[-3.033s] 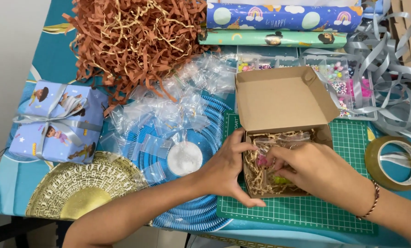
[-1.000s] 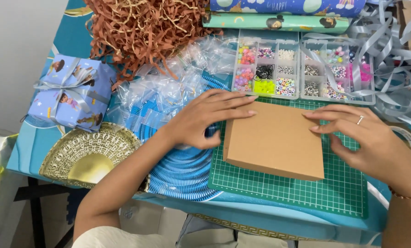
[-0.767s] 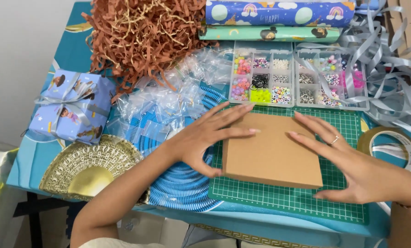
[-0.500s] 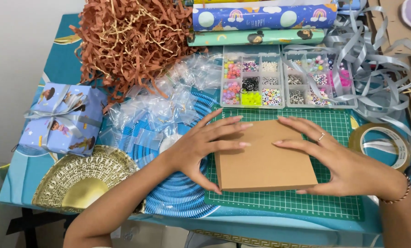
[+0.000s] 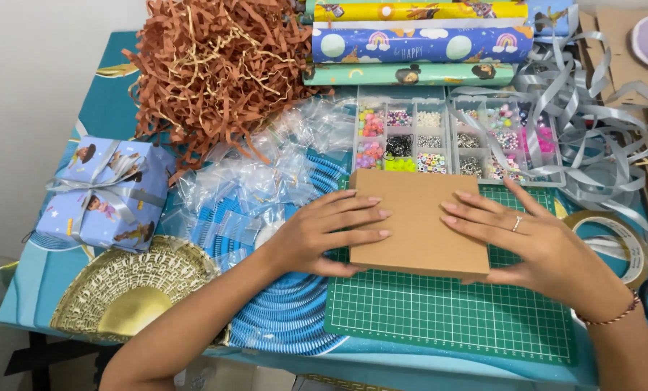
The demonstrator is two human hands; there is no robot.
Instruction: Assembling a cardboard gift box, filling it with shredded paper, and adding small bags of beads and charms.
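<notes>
Hands flat, fingers spread: left hand (image 5: 322, 235) and right hand (image 5: 535, 245) press the closed brown cardboard box (image 5: 419, 221) on the green gridded cutting mat (image 5: 447, 311).

We saw bright, even indoor light from above. Soft shadows fell just under both hands' near edges on the cardboard box (image 5: 418, 221). Mild glare sat far right of the grip on grey ribbon (image 5: 613, 123). Focus was sharp, no motion blur, slight edge stretching.
</notes>
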